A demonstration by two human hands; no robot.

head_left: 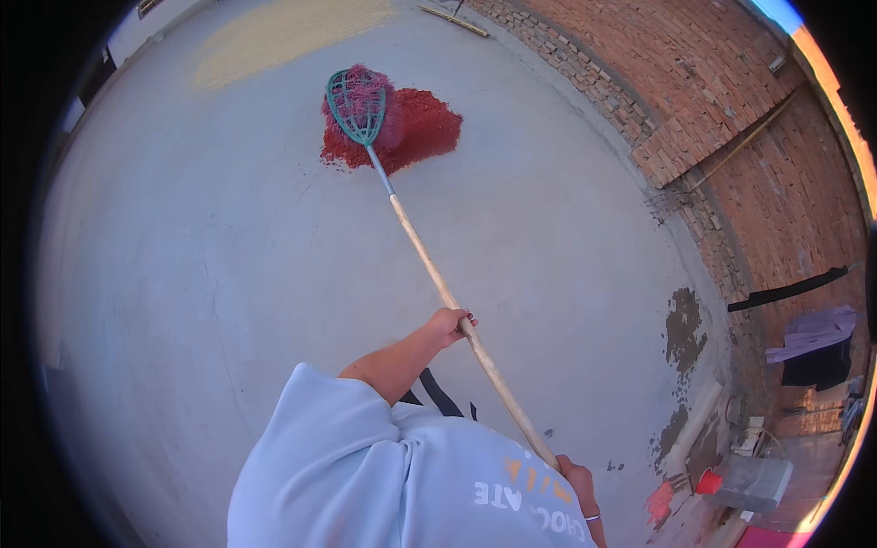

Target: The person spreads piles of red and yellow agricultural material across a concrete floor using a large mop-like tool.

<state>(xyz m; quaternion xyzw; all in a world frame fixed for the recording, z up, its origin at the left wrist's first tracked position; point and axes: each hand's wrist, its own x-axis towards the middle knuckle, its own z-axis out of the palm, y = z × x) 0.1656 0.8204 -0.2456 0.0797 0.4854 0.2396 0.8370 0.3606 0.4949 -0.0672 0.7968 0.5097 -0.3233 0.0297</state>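
Note:
A long wooden-handled broom (425,254) slants across the view, from the far middle down to the near right. Its head is a teal open frame (358,107) with pink-purple bristles, lying over a heap of red, crumbly material (429,126) on the floor. What the red material is I cannot make out. My left hand (450,327) is closed round the middle of the handle, arm stretched forward. Close to my body, my right hand (576,484) grips the handle's near end, its fingers partly hidden; a band circles that wrist.
Grey concrete floor (256,247) surrounds the heap. Yellow grain-like material (288,41) is spread at the far left. A long-handled wooden rake or pusher (454,20) lies near the brick wall (694,82). Hanging clothes (818,333), a grey tub (754,481) and wet patches (683,331) are at right.

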